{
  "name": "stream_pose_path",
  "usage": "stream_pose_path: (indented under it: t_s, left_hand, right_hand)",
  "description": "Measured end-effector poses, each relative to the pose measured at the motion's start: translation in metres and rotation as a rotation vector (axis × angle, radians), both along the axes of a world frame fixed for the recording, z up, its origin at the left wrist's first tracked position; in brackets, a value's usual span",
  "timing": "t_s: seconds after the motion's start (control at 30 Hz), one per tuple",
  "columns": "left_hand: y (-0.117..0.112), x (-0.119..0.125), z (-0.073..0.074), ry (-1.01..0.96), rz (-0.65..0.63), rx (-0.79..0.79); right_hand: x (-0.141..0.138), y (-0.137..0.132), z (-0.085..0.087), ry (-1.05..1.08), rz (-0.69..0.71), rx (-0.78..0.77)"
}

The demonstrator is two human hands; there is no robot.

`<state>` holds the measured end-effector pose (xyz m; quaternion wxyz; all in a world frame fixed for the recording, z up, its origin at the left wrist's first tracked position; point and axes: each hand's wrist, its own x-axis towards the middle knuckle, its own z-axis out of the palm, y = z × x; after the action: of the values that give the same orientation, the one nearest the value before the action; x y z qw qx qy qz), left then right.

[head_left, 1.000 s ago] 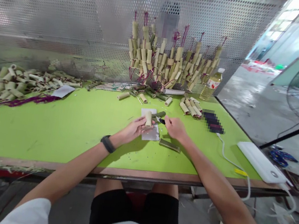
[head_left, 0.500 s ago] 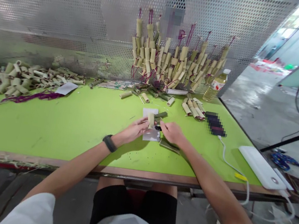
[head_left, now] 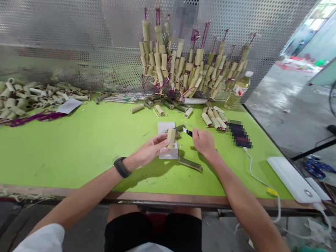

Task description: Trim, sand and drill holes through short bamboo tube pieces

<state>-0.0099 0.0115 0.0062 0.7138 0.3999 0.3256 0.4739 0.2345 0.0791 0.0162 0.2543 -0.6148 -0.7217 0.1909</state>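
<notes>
My left hand (head_left: 148,149), closed around the lower part of a short pale bamboo tube (head_left: 171,137), keeps it nearly upright above a white sheet of paper (head_left: 169,154). To its right, my right hand (head_left: 205,142) grips a small knife (head_left: 188,133) with a black handle and a bright blade pointing left. The blade is apart from the tube. A darker green bamboo piece (head_left: 180,127) lies just behind the tube, partly hidden. Nearer the front, a split length of bamboo (head_left: 190,164) rests on the green tabletop (head_left: 92,152).
Bamboo tubes strung on purple cord (head_left: 178,65) lean against a perforated metal panel (head_left: 83,34). A pile of cut tubes (head_left: 11,97) is at left, with purple cord (head_left: 35,117). An oil bottle (head_left: 238,91), a blurred dark phone-like object (head_left: 240,135) and a white power bank (head_left: 294,180) stand right.
My right hand has drawn the knife away from the bamboo, up and to the right. The tube in my left hand now stands more upright. The whole view has shifted slightly.
</notes>
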Motion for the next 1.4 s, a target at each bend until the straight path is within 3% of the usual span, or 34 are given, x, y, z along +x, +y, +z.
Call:
stream_pose_path:
  t_s: [0.2,0.37,0.67,0.93,1.13,1.4]
  left_hand:
    - [0.007,-0.010,0.005,0.070,0.140,-0.017]
    - [0.008,-0.009,0.008,0.073,0.211,0.010]
    - [0.010,-0.012,0.013,0.070,0.226,0.013]
    - [0.005,-0.007,0.006,0.185,0.166,0.204]
    - [0.004,-0.007,-0.004,0.221,0.177,0.092]
    - [0.010,-0.004,0.000,0.154,0.162,0.104]
  right_hand:
    - [-0.015,-0.008,-0.003,0.112,0.096,-0.058]
    - [-0.013,-0.014,0.005,0.062,0.056,-0.045]
    - [-0.011,-0.012,0.001,0.071,0.135,-0.143]
    - [-0.008,-0.008,-0.006,0.075,0.134,-0.137]
    - [-0.008,-0.006,-0.010,0.052,0.169,-0.148]
    - [-0.015,-0.014,-0.006,0.019,0.245,-0.058]
